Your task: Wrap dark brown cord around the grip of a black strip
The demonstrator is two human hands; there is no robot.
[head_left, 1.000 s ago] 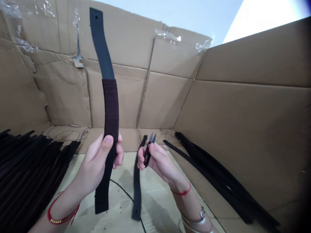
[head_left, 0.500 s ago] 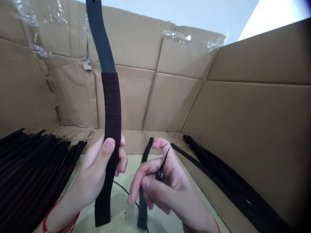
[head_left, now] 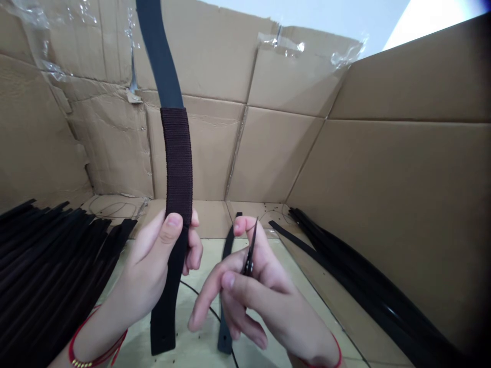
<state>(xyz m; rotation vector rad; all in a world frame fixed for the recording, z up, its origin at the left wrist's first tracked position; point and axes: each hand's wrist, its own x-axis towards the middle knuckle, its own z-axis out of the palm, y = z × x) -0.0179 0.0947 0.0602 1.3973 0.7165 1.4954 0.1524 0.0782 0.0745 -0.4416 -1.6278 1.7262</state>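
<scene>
My left hand (head_left: 153, 268) is closed around a long black strap (head_left: 169, 128) held upright; its middle is wrapped in dark maroon thread, and my thumb rests at the wrap's lower end. My right hand (head_left: 253, 296) holds small black thread snips (head_left: 251, 253) between thumb and fingers, blades pointing up, just right of the strap. A second black strap (head_left: 226, 286) lies on the work surface below my right hand. A thin black thread (head_left: 199, 299) runs across the surface between my hands.
A stack of black straps (head_left: 49, 266) lies at the left, and another pile of straps (head_left: 368, 291) runs along the right. Cardboard walls (head_left: 402, 194) taped together enclose the surface on three sides.
My right hand turned and dropped closer to the camera, so the snips now show edge-on instead of with blades facing me. The strap in my left hand rose slightly in view.
</scene>
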